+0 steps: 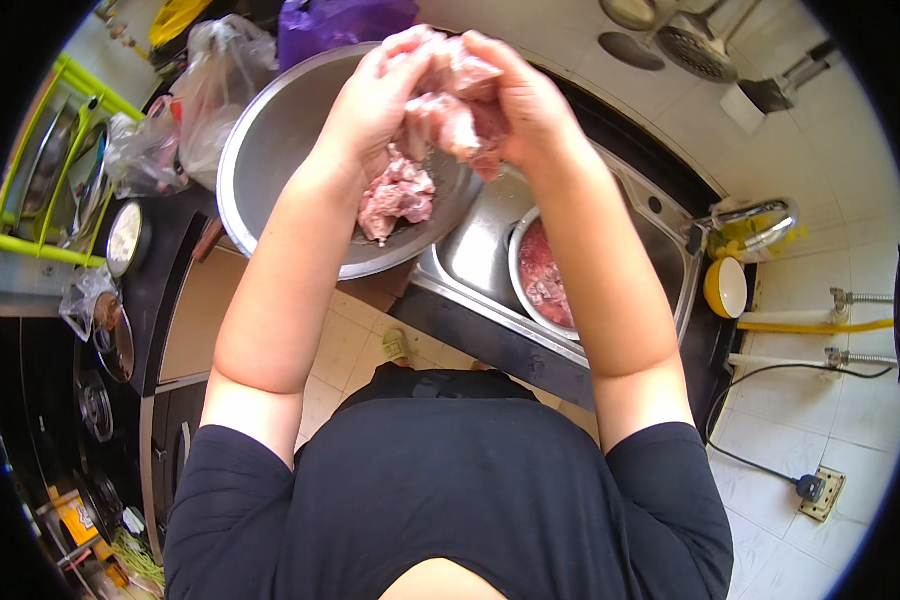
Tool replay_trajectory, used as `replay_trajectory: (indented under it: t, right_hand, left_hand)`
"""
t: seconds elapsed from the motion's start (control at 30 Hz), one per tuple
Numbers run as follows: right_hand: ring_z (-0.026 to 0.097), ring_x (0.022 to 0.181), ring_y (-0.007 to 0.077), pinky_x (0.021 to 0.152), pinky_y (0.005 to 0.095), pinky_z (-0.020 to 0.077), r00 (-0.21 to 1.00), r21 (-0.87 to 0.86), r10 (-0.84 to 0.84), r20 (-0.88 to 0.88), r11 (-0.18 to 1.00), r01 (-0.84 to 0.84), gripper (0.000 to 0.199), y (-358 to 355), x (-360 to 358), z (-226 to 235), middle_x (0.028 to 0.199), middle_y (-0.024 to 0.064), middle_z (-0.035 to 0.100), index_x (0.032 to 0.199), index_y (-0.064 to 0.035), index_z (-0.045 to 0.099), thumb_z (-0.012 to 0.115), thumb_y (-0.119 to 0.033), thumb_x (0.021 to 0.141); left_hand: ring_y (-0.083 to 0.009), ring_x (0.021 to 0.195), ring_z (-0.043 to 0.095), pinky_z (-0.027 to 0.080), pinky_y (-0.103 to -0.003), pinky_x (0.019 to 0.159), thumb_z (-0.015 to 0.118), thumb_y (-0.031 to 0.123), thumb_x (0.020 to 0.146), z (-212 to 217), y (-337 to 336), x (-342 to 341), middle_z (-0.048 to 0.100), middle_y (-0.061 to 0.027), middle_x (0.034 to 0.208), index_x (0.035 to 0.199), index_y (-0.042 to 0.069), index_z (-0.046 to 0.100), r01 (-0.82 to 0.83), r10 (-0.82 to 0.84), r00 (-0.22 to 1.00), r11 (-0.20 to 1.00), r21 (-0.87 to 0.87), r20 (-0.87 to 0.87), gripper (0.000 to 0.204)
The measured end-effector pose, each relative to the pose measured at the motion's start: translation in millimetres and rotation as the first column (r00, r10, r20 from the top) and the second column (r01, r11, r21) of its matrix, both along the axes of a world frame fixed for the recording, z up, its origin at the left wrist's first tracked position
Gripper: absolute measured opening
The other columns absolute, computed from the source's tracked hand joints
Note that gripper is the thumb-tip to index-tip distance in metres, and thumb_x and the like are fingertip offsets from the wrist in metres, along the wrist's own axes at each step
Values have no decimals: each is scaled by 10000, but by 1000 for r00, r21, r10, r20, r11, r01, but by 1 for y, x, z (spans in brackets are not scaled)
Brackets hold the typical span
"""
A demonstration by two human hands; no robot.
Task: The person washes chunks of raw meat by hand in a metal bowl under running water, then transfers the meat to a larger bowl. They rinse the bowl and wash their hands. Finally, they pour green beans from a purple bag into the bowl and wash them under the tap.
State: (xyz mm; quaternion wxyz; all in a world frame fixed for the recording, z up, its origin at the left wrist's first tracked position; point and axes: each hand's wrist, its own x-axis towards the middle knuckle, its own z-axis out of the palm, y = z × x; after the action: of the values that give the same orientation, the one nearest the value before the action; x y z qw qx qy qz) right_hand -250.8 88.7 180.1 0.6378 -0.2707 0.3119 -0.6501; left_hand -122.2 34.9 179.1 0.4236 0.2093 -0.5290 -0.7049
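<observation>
Between my left hand [375,95] and my right hand [530,95] I grip several chunks of raw meat [450,115], pink with whitish parts. Both hands are closed around the meat, held up above the right side of a large metal basin [280,130]. More raw meat pieces [398,195] lie in the bottom of that basin, partly hidden by my left wrist. To the right, a smaller metal bowl [518,285] stands in the sink with reddish liquid and meat [543,270] inside. My right forearm covers part of this bowl.
The steel sink [470,250] has a curved faucet [770,225] at its right, with a yellow bowl [725,288] beside it. Plastic bags [220,95] and a purple bag [335,30] crowd behind the basin. A green rack [45,170] stands left. Ladles and spatulas [700,50] hang on the wall.
</observation>
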Motion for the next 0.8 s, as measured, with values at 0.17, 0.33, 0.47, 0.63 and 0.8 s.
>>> replay_trajectory:
  t: [0.17, 0.33, 0.47, 0.63, 0.8]
  right_hand:
    - [608, 778, 176, 701, 308, 510, 981, 290, 71, -180, 957, -16, 253, -39, 39, -50, 882, 97, 620, 917, -15, 590, 636, -223, 782]
    - [563, 952, 238, 728, 330, 479, 534, 258, 182, -825, 964, 70, 568, -22, 28, -35, 1142, 118, 544, 1202, -54, 499, 597, -407, 767]
    - [598, 853, 173, 693, 283, 473, 715, -19, -152, -682, 981, 191, 373, 14, -14, -35, 1021, 95, 609, 1097, -40, 557, 545, -309, 839]
    - [585, 852, 151, 698, 268, 454, 754, 181, -253, -606, 879, 441, 374, 96, -124, -113, 983, 68, 624, 1080, -47, 555, 542, -329, 835]
    - [525, 969, 232, 753, 398, 433, 739, 591, -310, -598, 453, 668, 431, 196, -192, -234, 1110, 85, 560, 1144, -98, 503, 542, -371, 813]
  left_hand:
    - [-206, 1117, 449, 402, -302, 905, 569, 268, 848, -64, -25, 62, 431, -146, 1240, 1294, -7, 325, -265, 192, 925, 944, 196, 328, 578]
    - [-234, 1209, 357, 318, -330, 974, 587, 273, 831, -48, 0, 85, 326, -176, 1331, 1308, -11, 301, -330, 283, 907, 937, 111, 311, 624]
    - [-201, 1176, 407, 348, -322, 955, 488, 137, 882, -26, 43, 58, 420, -145, 1274, 1240, 0, 403, -252, 278, 950, 952, -174, 142, 393]
    - [-151, 1062, 484, 369, -275, 925, 525, 69, 856, -31, 103, 0, 521, -84, 1143, 1143, -9, 480, 105, -111, 993, 985, -137, -40, 301]
    - [-171, 1056, 492, 419, -301, 859, 526, 134, 860, -117, 133, -79, 507, -81, 1157, 1205, 29, 443, 349, -392, 883, 916, 198, 257, 370]
